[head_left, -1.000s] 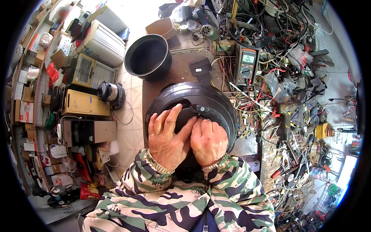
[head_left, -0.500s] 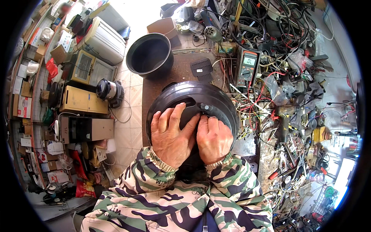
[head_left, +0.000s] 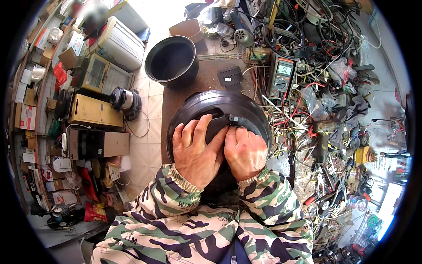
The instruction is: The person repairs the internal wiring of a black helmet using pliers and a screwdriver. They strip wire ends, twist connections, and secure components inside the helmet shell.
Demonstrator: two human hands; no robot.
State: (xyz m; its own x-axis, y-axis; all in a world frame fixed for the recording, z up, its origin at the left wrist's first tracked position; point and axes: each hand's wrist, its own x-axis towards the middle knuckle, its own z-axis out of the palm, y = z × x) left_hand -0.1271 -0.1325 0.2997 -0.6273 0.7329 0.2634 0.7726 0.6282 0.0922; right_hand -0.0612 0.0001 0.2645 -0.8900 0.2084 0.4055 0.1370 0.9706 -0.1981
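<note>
A round black plastic appliance lid [head_left: 211,101] lies before me, with an oval recess and a small grey knob [head_left: 234,119]. My left hand [head_left: 195,156] rests across the recess with fingers apart and its thumb reaching toward the knob. My right hand [head_left: 245,152] is curled just below that knob, fingertips pressed at a small opening beside my left thumb; whatever they grip is hidden. Behind the lid stand a black pot [head_left: 171,61] and a dark perforated plate [head_left: 229,79] on the brown bench [head_left: 206,75].
A multimeter [head_left: 281,75] sits amid tangled wires, cables and tools [head_left: 325,35] along the right. A cardboard box [head_left: 184,31] is at the back. On the left are a steel pressure cooker [head_left: 124,102], a yellow cabinet [head_left: 94,110] and cluttered shelves [head_left: 30,114].
Both hands have shifted slightly right and upward in the picture, my right hand more so, still working at the same spot on the lid. The surroundings shift a little with the head.
</note>
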